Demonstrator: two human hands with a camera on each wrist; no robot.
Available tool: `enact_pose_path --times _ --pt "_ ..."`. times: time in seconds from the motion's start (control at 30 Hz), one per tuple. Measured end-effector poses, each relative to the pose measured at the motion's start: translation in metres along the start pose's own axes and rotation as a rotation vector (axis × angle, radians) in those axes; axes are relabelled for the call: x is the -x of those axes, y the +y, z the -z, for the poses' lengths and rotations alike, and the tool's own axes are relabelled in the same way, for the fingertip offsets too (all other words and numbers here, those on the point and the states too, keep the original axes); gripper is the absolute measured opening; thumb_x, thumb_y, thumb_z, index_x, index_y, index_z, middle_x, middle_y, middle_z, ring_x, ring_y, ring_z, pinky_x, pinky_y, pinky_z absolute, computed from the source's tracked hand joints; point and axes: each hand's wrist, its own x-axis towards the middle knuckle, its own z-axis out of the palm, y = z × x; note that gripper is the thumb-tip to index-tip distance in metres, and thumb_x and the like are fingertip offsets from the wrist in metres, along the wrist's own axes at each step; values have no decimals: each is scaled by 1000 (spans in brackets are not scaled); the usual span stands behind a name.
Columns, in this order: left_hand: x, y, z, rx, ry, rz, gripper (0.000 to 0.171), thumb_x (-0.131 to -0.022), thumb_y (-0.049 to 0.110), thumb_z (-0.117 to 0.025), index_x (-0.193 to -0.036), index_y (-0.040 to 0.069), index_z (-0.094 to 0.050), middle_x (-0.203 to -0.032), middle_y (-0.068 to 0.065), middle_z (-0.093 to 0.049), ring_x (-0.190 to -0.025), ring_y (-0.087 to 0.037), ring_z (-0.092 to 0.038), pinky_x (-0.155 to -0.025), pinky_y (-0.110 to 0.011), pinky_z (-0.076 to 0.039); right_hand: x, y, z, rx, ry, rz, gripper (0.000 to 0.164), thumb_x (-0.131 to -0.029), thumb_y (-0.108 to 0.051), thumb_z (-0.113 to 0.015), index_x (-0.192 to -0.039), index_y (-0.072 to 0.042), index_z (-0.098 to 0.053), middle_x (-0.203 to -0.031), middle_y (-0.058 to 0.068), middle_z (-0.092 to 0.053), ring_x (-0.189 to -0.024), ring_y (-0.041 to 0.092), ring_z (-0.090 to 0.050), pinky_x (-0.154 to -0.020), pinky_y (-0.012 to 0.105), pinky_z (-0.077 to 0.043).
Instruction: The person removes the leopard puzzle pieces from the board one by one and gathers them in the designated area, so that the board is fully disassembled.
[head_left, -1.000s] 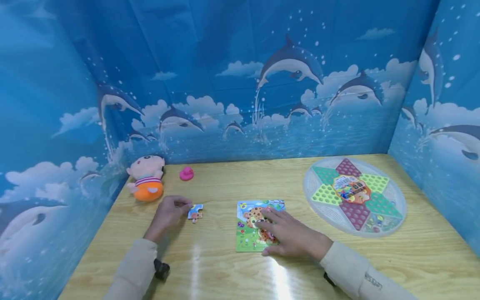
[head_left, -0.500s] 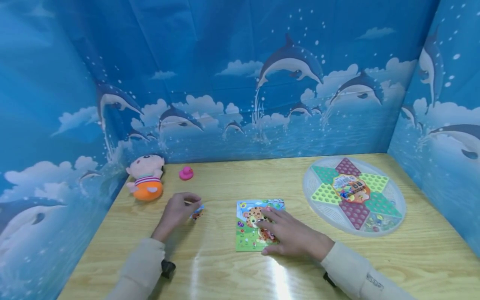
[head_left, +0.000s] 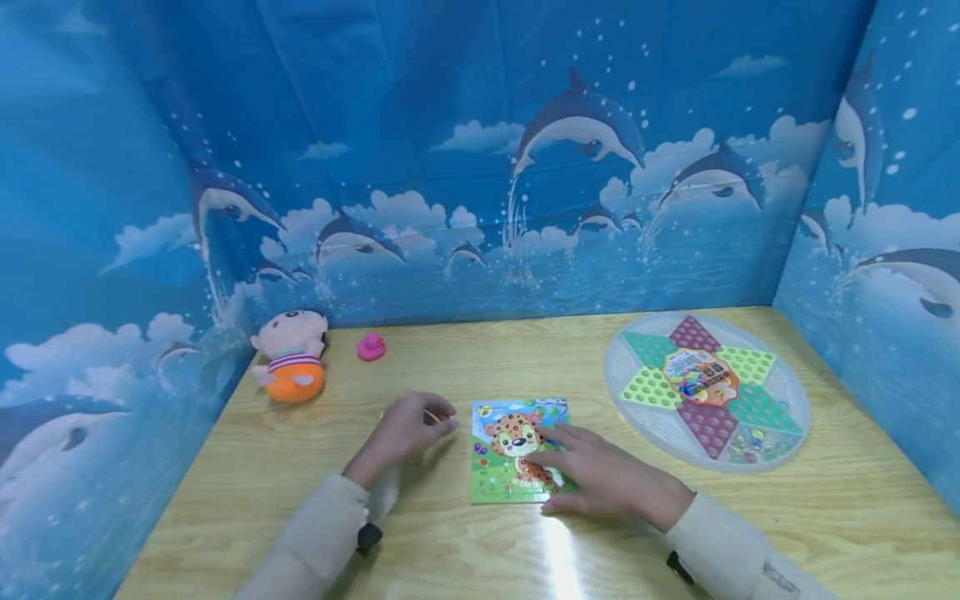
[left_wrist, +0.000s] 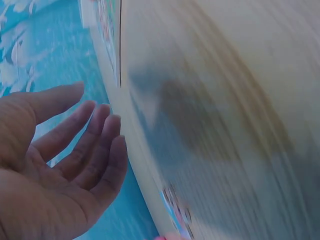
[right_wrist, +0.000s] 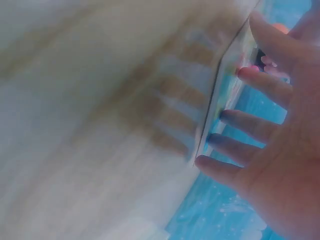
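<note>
A square leopard jigsaw puzzle (head_left: 498, 471) lies flat on the table in front of me. My right hand (head_left: 615, 479) reaches over its right side with spread, fairly straight fingers, and the fingertips touch or nearly touch it in the right wrist view. Left of the puzzle hovers my left hand (head_left: 408, 429), its fingers loosely bent; the left wrist view shows nothing in its grasp. A small cluster of joined puzzle pieces (left_wrist: 176, 214) lies on the table behind that hand, mostly hidden from the head view.
A plush toy in orange shorts (head_left: 294, 379) leans at the back left, near a pink rubber duck (head_left: 371, 347). To the right lies a round Chinese checkers board (head_left: 626, 400) with marbles in it. Blue dolphin-print sheets (head_left: 450, 125) wall the table in.
My left hand has left the small puzzle cluster and moved right, toward the leopard puzzle. The right hand has slid slightly right, uncovering more of the leopard.
</note>
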Motion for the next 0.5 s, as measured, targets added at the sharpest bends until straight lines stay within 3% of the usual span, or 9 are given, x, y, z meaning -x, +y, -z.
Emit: enact_pose_path --times 0.17,0.5 --pt "-1 8 -15 -46 -82 -67 20 -88 19 -79 -105 8 -75 -96 0 -73 -87 -15 -67 -83 -38 -56 3 3 -4 16 -5 0 65 -91 -48 -71 -147 -18 -54 -160 21 -32 -145 48 -29 -116 61 -28" --pt "-3 18 -28 -102 -148 -68 29 -81 23 -85 -106 12 -75 -90 2 -65 -82 -14 -58 -77 -37 -52 4 7 -11 -18 12 0 65 -93 -48 -69 -148 -18 -52 -162 20 -29 -146 48 -26 -116 61 -27"
